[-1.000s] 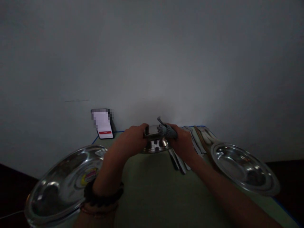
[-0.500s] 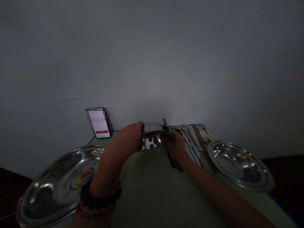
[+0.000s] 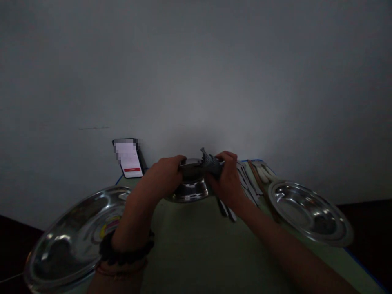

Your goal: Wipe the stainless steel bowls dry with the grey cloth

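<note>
A shiny metal bowl [image 3: 192, 190] is held up over the middle of the green tabletop, tilted so that its side faces me. My left hand [image 3: 167, 175] grips its left edge, fingers closed round the rim. In my right hand [image 3: 228, 179] is a bunched grey patterned cloth [image 3: 211, 164], pressed against the bowl's right side. The fingers of that hand are closed on the cloth. Part of the bowl's rim is hidden behind the cloth and my fingers.
A large metal basin [image 3: 70, 241] stands at the left, a smaller metal basin [image 3: 309, 212] at the right. Several pieces of cutlery [image 3: 249, 183] and brown chopsticks [image 3: 259, 175] lie right of my hands. A phone [image 3: 130, 159] leans against the grey wall [image 3: 196, 81].
My right hand has shifted the cloth up and slightly left along the bowl. The bowl has tilted and dropped a little, and my left hand stays on its edge.
</note>
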### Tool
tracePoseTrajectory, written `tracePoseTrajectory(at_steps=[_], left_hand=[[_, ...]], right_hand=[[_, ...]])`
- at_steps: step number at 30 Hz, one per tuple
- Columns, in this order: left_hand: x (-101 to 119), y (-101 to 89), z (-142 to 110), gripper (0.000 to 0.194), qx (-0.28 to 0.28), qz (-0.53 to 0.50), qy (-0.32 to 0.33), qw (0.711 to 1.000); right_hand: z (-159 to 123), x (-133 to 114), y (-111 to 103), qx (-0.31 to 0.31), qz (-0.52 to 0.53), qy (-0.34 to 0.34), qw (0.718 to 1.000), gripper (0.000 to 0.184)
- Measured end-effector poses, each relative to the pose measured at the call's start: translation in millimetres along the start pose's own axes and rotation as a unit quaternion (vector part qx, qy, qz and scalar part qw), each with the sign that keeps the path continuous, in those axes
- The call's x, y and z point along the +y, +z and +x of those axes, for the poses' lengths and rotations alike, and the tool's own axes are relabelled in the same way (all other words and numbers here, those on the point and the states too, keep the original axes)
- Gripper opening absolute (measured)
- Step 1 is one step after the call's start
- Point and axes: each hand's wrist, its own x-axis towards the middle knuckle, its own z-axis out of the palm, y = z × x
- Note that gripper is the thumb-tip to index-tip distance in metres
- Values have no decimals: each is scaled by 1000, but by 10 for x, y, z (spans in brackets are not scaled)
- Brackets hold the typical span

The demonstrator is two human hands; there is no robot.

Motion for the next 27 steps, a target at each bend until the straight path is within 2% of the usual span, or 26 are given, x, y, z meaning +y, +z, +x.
tracePoseTrajectory(at_steps=[2,5,9,14,19,24,27], left_hand=[[0,9,4,48,-9,0,2,1000],[1,23,2,47,-6,13,6,1000],[24,35,-21,44,-1,21,6,1000],[104,33,-58,39,21,20,-17,999],[100,45,-42,43,20,45,3,999],[-60,61,25,44,34,-28,10,999],[-136,25,70,43,46,-87,29,995]], right_hand=[[-4,33,-1,-28,-24,-23,999,33],[4,76,-8,-75,-32,-22,996,29],[12,90,-4,-62,-25,-7,998,25],[-6,111,27,-50,-25,74,996,16],[-56,136,75,-55,14,132,990,15],[-108,180,117,-85,42,180,979,13],[-46,207,59,-100,27,155,983,13]])
